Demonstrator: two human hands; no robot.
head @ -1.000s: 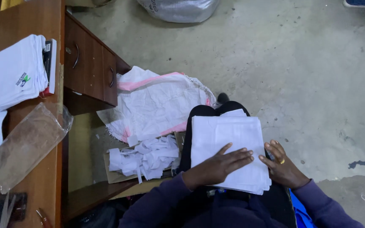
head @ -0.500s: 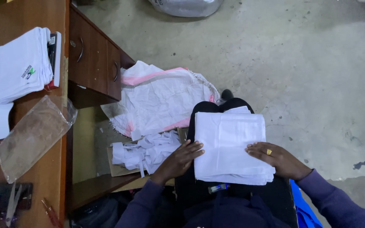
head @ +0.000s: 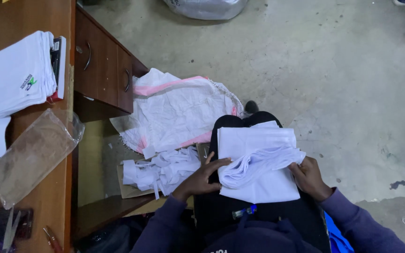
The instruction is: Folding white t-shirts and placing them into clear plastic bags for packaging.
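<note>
A grey concrete floor (head: 343,70) is seen from above. On the lap, at five o'clock, a stack of white cloths (head: 258,161) has just been lifted along its near edge, gripped by the left hand (head: 202,178) and right hand (head: 309,175); both lay flat earlier.

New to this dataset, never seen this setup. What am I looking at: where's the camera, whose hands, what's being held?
No machine here: a seated person wears a camera on the head, looking down at the lap. The left hand and right hand grip the two sides of a stack of folded white cloths resting on the lap. On the floor lie a white sack with pink stripes and white scraps on cardboard. On the wooden desk at the left sit folded white garments and a clear plastic bag.
</note>
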